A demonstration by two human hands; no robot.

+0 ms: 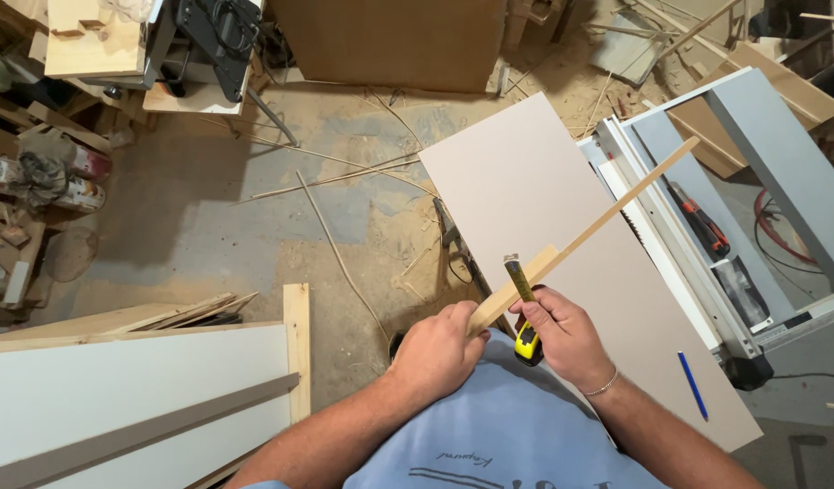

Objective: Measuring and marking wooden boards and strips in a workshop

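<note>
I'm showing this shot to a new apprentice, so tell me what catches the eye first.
At centre, the left hand holds a long thin wooden strip that slants up to the right, while the right hand lays a yellow tape measure against its near end. Under them lies a large pale grey board, with a blue pen near its right edge. Sawdust and thin offcuts cover the floor to the left.

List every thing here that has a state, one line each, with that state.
Left hand: closed around the near end of the wooden strip.
Wooden strip: held, slanting up over the grey panel.
Right hand: gripping the tape measure.
Tape measure: blade extended a short way, along the strip.
Grey panel: lying flat.
Blue pen: lying loose on the panel.
</note>
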